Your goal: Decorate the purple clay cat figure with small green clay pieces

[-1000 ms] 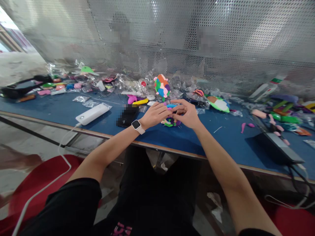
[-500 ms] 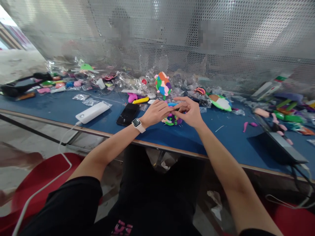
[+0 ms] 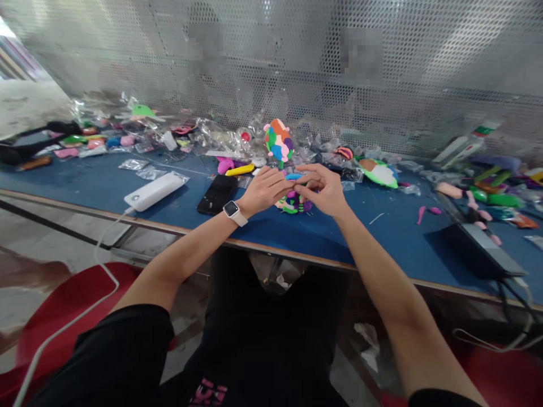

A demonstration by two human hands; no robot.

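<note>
Clock positions are read from the multicolored model [image 3: 296,204], with 12 o'clock pointing away from me. The model sits on the blue table [image 3: 331,237], near its front edge and directly under my hands. A blue curved piece [image 3: 293,176] is visible at its top, between my fingers.

My left hand [image 3: 263,191] is at the model's 10 o'clock side, palm down, fingers extended close together, with the tips over the top. A white-banded watch [image 3: 235,212] is on that wrist. My right hand [image 3: 326,189] is at 2 o'clock, fingers bent, thumb and index finger separated by a narrow gap at the tips. I cannot tell whether either hand grips a part; the tips overlap the model.

Surrounding items:
- Near 12 o'clock: a patchwork-colored piece [image 3: 279,142].
- 10 o'clock: a yellow strip [image 3: 240,169].
- 9 o'clock: a black phone [image 3: 217,194]; farther out, a white device [image 3: 155,192] with a cable attached.
- Between 2 and 3 o'clock: a green-edged piece [image 3: 379,173].
- 3 o'clock: small magenta pieces [image 3: 420,215].
- Between 3 and 4 o'clock: a dark flat device [image 3: 481,249], tilted.
</note>
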